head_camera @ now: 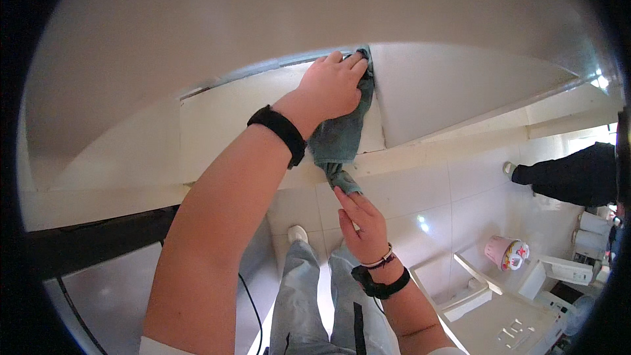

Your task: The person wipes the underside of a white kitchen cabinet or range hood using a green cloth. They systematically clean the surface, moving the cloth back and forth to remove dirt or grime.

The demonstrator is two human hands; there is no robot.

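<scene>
My left hand (335,81) presses a damp-looking grey-green cloth (340,138) into the far corner of a pale recessed ledge (241,123). Its fingers lie bent over the cloth's upper end, beside a light grey strip (261,70) along the back edge. From there the cloth runs towards me and hangs past the ledge's front edge, bunched and twisted low down. My right hand (365,224) is at this lower end, fingertips against it and thumb held apart. Whether those fingers grip the cloth is unclear. Black bands circle both wrists.
A white panel (443,84) borders the ledge on the right. Below lies a tiled floor (414,197). A person in dark trousers (572,175) stands at far right. Near them are a pink bucket (497,250) and white furniture (517,310). A black cable (252,301) hangs beside my legs.
</scene>
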